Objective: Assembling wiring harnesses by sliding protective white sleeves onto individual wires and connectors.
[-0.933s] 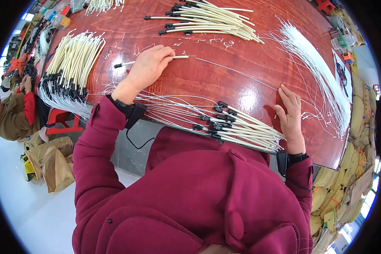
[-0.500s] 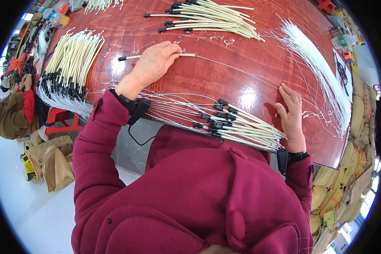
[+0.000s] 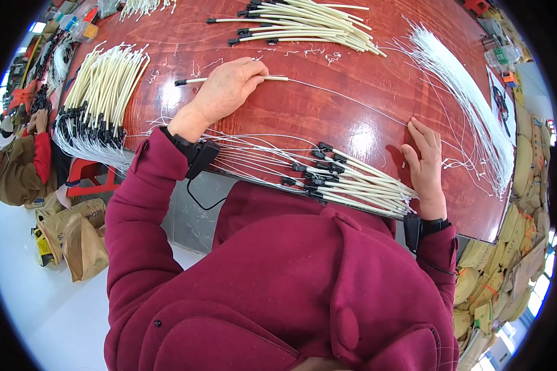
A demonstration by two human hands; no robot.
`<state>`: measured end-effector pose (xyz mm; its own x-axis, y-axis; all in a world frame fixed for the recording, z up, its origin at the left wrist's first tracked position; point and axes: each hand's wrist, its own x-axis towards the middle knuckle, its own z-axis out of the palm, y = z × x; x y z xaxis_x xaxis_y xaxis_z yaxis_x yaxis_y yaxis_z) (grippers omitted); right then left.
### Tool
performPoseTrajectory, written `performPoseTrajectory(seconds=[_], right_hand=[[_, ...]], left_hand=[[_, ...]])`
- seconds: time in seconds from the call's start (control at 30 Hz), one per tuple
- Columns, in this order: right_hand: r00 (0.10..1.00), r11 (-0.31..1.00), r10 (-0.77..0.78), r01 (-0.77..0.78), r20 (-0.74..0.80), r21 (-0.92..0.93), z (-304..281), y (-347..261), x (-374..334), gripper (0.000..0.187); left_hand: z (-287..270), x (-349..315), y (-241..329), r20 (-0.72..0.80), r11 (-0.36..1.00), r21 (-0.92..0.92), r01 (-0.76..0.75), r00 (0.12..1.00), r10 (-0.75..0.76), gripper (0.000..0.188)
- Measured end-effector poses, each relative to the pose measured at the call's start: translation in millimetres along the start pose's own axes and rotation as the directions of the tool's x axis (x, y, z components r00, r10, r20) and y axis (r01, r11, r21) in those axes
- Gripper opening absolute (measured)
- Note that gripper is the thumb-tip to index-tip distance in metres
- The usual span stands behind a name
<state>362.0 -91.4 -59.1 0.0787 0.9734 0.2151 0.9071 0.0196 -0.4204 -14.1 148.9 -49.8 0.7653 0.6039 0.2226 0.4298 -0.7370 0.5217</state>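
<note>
My left hand is closed round a thin cream tube. A black connector sits at its left end. Out of its right end runs a thin white wire, nearly straight, to the fingertips of my right hand. That hand rests on the table with fingers stretched and thumb apart; whether the fingertips press on the wire is too fine to tell. Beside my right wrist lies a bundle of cream tubes with black connectors. Their white wires trail left past my left wrist.
The red table carries a standing-close bunch of tubes at left, another pile at the far side, and a long sheaf of white wires at right. Wire scraps lie about. A person sits at far left.
The tube in my left hand has shifted very slightly right. The wire sags a little more in a gentle curve. My right hand is nearly still.
</note>
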Motion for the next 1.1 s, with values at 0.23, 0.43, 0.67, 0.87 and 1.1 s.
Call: performPoseTrajectory(seconds=[0.23,0.43,0.67,0.87,1.1], right_hand=[[1.0,0.999,0.022,-0.023,-0.018,-0.037,2.5,-3.7,-0.1,0.045],[1.0,0.999,0.016,-0.017,-0.021,-0.042,1.8,-5.4,1.3,0.044],[0.995,0.994,-0.082,0.085,0.051,-0.065,11.0,-20.6,11.5,0.05],[0.987,0.985,-0.151,0.145,-0.062,-0.094,11.0,-20.0,15.9,0.065],[0.992,0.993,-0.061,0.05,-0.107,-0.104,-3.4,5.3,23.2,0.058]], left_hand=[[10.6,1.9,12.6,0.01,0.999,-0.002,-0.052,0.999,0.052,0.014],[32.1,16.8,29.0,0.008,0.985,0.131,-0.111,0.994,0.11,0.009],[92.1,76.0,95.6,0.226,0.851,0.349,-0.391,0.917,0.329,0.006],[108.9,82.3,131.8,0.106,0.83,0.352,-0.432,0.9,0.424,0.006],[45.9,67.2,53.5,-0.317,0.974,0.156,0.161,0.943,-0.105,0.029]])
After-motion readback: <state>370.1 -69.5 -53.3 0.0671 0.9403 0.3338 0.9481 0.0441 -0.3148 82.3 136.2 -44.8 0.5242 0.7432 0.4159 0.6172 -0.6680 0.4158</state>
